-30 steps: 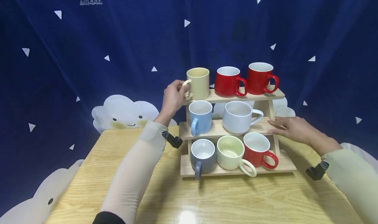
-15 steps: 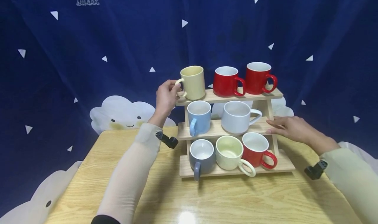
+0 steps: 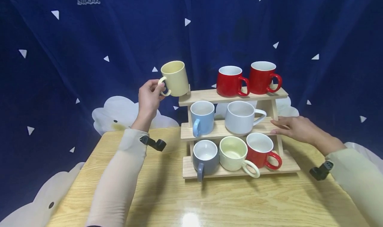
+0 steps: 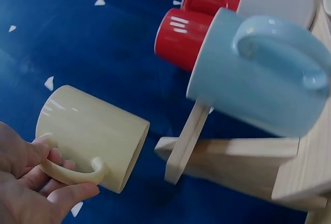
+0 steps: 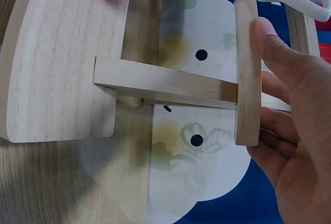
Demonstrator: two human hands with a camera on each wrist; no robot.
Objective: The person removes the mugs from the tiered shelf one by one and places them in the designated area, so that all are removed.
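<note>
A pale yellow mug (image 3: 177, 80) hangs in the air off the upper left end of the three-tier wooden display stand (image 3: 203, 94). My left hand (image 3: 149, 96) pinches it by the handle, and the mug tilts slightly. In the left wrist view, the thumb and fingers close on the handle of the yellow mug (image 4: 90, 133), apart from the stand. At the right end of the middle shelf, my right hand (image 3: 294, 129) holds the wood. The right wrist view has the thumb of that hand (image 5: 305, 110) against the shelf edge, with other fingers curled behind it.
Two red mugs (image 3: 229, 82) stand on the top shelf. A light blue mug (image 3: 203, 120) and a white mug (image 3: 239, 120) share the middle one. Below are a grey mug (image 3: 206, 164), a cream mug (image 3: 233, 157) and a red mug (image 3: 258, 157). A blue curtain (image 3: 119, 27) hangs behind the table (image 3: 239, 203).
My left hand has slid the yellow mug leftward along the top shelf and lifted it off the end, slightly tilted. The right hand has stayed at the middle shelf.
</note>
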